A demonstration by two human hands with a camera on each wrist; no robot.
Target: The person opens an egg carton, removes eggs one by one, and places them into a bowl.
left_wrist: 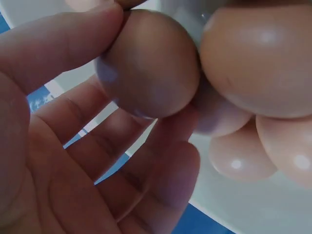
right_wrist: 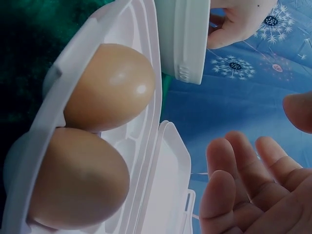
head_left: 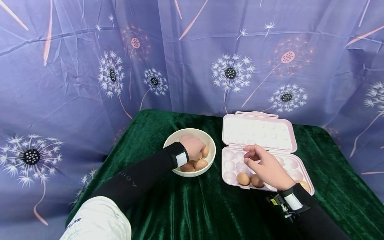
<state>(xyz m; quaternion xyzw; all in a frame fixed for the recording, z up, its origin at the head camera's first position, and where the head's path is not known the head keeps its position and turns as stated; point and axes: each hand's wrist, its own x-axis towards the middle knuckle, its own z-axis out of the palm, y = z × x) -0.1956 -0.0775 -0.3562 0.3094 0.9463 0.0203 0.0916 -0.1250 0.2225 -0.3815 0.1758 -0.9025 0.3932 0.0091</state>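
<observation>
My left hand (head_left: 192, 146) is down inside a cream bowl (head_left: 212, 151). In the left wrist view its thumb and fingers hold a brown egg (left_wrist: 148, 63), with other brown eggs (left_wrist: 263, 58) beside it. Over the pink plastic egg box (head_left: 229, 154) hovers my right hand (head_left: 270, 168), fingers loosely bent and nothing in them. Below it, two brown eggs (head_left: 243, 179) sit side by side in the front row of the box. Near the right wrist another egg (head_left: 303, 185) shows in the front corner, partly covered.
The box's lid (head_left: 258, 133) stands raised at the back. Bowl and box rest on a dark green velvet cloth (head_left: 192, 206), with the bowl to the left. Purple curtains (head_left: 192, 83) with dandelion prints hang behind and at the sides.
</observation>
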